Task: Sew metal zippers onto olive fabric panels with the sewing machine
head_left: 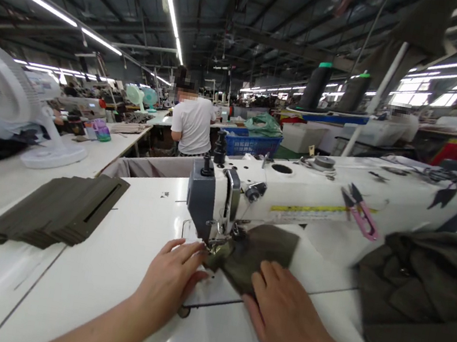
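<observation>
A white sewing machine (294,196) stands on a white table (107,267). A small olive-green fabric piece (261,252) lies under its needle and presser foot (216,243). My left hand (170,281) rests beside the presser foot, fingers stretched out and touching the fabric's left edge. My right hand (281,314) lies flat on the table with its fingers pressing the fabric's near edge. Neither hand grips anything.
A stack of olive fabric pieces (55,212) lies at the left of the table. A heap of dark olive cloth (424,309) fills the right. Pink thread snips (364,214) sit on the machine arm. A white fan (8,99) stands at left. A person in white works beyond.
</observation>
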`<state>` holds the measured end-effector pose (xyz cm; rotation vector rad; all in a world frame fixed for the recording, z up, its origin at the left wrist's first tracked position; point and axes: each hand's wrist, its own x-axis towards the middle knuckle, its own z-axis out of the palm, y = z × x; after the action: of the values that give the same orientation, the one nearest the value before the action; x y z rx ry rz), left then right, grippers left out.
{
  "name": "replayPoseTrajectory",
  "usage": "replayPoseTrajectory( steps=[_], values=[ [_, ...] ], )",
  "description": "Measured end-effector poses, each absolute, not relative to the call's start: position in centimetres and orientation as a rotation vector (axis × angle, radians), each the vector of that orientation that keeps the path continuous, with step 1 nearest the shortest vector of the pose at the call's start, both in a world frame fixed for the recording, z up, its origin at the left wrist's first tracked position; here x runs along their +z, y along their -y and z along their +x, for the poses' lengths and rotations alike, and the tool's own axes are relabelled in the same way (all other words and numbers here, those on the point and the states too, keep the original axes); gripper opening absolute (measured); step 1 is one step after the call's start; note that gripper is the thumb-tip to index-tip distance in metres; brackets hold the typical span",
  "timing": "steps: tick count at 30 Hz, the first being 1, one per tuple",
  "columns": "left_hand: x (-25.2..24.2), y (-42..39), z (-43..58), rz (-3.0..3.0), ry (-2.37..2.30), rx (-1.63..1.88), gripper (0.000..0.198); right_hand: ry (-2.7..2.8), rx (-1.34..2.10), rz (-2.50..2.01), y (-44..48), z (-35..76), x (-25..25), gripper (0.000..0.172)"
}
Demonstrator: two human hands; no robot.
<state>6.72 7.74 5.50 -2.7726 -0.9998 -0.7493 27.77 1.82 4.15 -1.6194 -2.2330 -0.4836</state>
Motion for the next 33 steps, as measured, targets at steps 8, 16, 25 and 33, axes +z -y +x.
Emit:
replayPoseTrajectory(
  steps=[8, 16, 25, 33],
  values=[
    [4.9, -5.9, 6.9, -2.842, 0.983, -0.652, 0.022, 2.211, -0.535, -1.228, 3.0, 27.2, 2.5, 0.027],
    [7.0, -2.6, 8.9, -3.001, 0.93, -0.668, 0.057, 2.163, -0.409, -1.178, 1.3, 27.1, 3.3, 0.027],
    [5.7, -3.3, 10.8, -3.034, 1.536, -0.916, 0.012, 1.962, 0.186, -1.239, 4.8, 28.5, 4.3, 0.029],
    [6.2, -3.5, 12.3, -2.937, 2.207, -2.261, 0.047, 0.982, 1.644, -1.018, -0.5, 22.8, 4.8, 0.054]
  ],
)
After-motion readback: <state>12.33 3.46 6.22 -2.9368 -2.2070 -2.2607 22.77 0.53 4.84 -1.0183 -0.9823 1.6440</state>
